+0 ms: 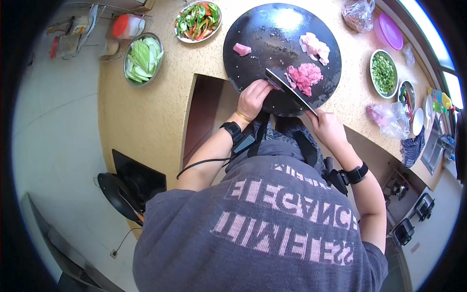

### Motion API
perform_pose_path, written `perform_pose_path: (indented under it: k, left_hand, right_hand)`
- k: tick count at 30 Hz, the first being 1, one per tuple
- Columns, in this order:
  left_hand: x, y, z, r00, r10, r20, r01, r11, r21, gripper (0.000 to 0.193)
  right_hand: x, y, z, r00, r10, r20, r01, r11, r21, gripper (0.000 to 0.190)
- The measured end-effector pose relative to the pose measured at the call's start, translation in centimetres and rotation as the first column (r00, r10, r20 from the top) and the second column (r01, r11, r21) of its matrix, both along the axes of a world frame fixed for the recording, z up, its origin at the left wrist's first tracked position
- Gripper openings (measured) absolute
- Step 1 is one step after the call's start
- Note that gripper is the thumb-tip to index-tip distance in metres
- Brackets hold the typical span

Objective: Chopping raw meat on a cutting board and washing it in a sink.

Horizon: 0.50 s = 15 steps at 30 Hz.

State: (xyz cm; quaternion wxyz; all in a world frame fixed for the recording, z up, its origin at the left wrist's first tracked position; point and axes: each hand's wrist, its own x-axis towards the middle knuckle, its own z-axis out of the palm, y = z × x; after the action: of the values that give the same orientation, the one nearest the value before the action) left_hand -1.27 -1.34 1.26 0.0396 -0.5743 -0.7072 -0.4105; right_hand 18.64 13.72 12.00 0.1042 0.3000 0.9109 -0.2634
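Observation:
A large round dark chopping board (pixel 255 33) lies before me. My right hand (pixel 328 126) grips the handle of a kitchen knife (pixel 290 91), its blade slanting up and left across the board. Fingers bent, my left hand (pixel 254 95) presses a piece of meat (pixel 274 86) against the blade's left side; most of that piece is hidden. Just right of the blade is a pile of sliced pink meat (pixel 305 77). Farther back lies a heap of paler meat (pixel 314 47). A single pink chunk (pixel 242 49) sits alone at the board's left.
Left stand a bowl of sliced pale green vegetable (pixel 143 60) and a plate of cut peppers (pixel 199 22). At right are a bowl of chopped greens (pixel 383 73), a plastic bag (pixel 390 118) and a purple lid (pixel 390 31). A wok (pixel 116 195) sits lower left; a sink (pixel 432 146) is far right.

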Motion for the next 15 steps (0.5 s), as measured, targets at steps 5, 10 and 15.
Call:
perform_pose_path:
  k: [5, 10, 15]
  left_hand:
    - [-0.1, 0.1, -0.3, 1.0, 0.004, -0.012, -0.004, 1.0, 0.005, 0.024]
    - [0.0, 0.4, 0.0, 1.0, 0.001, -0.028, -0.001, 1.0, 0.004, 0.025]
    - [0.3, 0.0, -0.1, 1.0, 0.013, 0.002, -0.013, 1.0, -0.007, 0.025]
  right_hand:
    - [0.2, -0.5, 0.5, 0.999, 0.014, 0.032, -0.013, 1.0, -0.009, 0.042]
    - [-2.0, -0.7, -1.5, 0.999, -0.009, 0.031, 0.01, 1.0, -0.026, 0.043]
    - [-2.5, -0.2, -2.3, 0.998, -0.038, -0.054, 0.035, 0.998, -0.054, 0.044]
